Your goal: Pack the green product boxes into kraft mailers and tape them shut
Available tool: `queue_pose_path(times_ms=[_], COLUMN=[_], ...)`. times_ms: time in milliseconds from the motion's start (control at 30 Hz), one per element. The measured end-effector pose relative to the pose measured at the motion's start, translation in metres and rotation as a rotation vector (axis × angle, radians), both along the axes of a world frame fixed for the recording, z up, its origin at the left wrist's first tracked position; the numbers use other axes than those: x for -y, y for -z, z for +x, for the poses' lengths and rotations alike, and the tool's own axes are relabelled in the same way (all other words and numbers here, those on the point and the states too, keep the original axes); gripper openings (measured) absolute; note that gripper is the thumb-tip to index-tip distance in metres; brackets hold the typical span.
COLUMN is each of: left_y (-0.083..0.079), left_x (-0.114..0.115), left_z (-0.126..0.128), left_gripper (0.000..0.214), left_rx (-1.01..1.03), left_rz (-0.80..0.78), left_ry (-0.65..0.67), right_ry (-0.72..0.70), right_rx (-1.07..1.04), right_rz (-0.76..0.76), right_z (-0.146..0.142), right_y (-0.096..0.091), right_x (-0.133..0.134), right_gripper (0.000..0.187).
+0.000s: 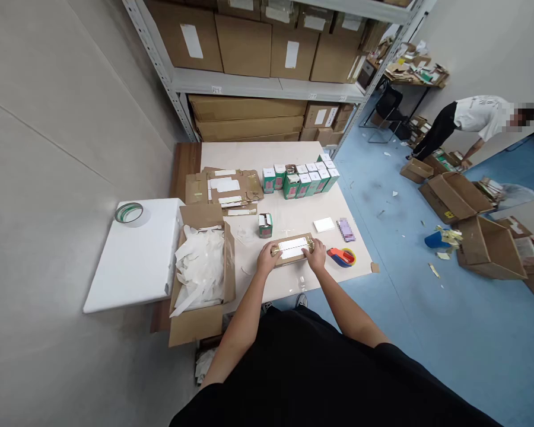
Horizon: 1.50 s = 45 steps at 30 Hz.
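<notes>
A flat brown cardboard piece with a white label (292, 248) lies near the front edge of the pale table (293, 216). My left hand (267, 257) grips its left end and my right hand (315, 255) grips its right end, fingers curled on the card. A single green tin box (265, 225) stands just behind the card. A red and blue tape dispenser (342, 257) lies to the right of my right hand. A white card (324, 225) and a purple pack (346, 229) lie behind it.
A row of several green boxes (302, 179) stands at the back, flat cartons (225, 188) to their left. An open carton of white bags (202, 267) sits left, with a white board (136, 267) and tape roll (129, 212). Shelves (267, 86) behind. A person (467, 118) bends over floor cartons (454, 196).
</notes>
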<state>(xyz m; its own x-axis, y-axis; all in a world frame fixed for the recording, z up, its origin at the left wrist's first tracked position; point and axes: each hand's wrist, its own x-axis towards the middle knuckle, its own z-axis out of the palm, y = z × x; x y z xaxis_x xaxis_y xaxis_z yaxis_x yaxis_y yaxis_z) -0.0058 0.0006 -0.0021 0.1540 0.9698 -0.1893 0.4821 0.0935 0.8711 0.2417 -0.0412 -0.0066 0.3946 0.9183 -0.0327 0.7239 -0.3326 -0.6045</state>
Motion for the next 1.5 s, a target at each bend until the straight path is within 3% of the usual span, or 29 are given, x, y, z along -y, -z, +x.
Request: queue_pose_path(times_ms=[100,233,300,500,600,733,833,1000,1267,1400,1500], left_y=[0.002,0.004,0.006,0.015,0.022,0.028,0.028,0.025,0.025,0.029,0.035], left_x=[0.004,0.008,0.009,0.006,0.006,0.007,0.006,-0.003,-0.010,0.004,0.021], left_z=[0.003,0.009,0.016,0.048,0.061,0.067,0.065,0.057,0.052,0.071,0.102], left_gripper=[0.039,0.077,0.085,0.097,0.089,0.087,0.088,0.088,0.078,0.077,0.073], left_rx=[-0.034,-0.112,-0.131,-0.074,-0.048,-0.095,-0.116,-0.188,-0.241,-0.243,-0.217], left_rz=[-0.025,-0.108,-0.169,-0.226,-0.197,-0.193,-0.202,-0.279,-0.307,-0.346,-0.359], left_ry=[-0.023,-0.135,-0.182,-0.270,-0.388,-0.477,-0.481,-0.435,-0.477,-0.492,-0.498], right_ry=[0.050,0.030,-0.007,-0.114,-0.187,-0.289,-0.323,-0.233,-0.019,0.079,0.052], right_rx=[-0.041,-0.211,-0.238,-0.150,-0.118,-0.160,-0.233,-0.301,-0.297,-0.302,-0.313], right_rz=[-0.045,-0.159,-0.197,-0.300,-0.332,-0.351,-0.279,-0.104,-0.105,-0.188,-0.238], right_z=[0.003,0.008,0.010,0.013,0.020,0.034,0.049,0.090,0.200,0.239,0.252], right_y=[0.005,0.006,0.003,-0.009,-0.013,-0.013,-0.012,-0.014,-0.009,0.006,0.016], right_x=[-0.001,-0.004,-0.006,-0.012,-0.014,-0.015,-0.015,-0.011,0.007,0.027,0.040], right_gripper=[0.075,0.086,0.084,0.082,0.079,0.077,0.080,0.083,0.076,0.071,0.061])
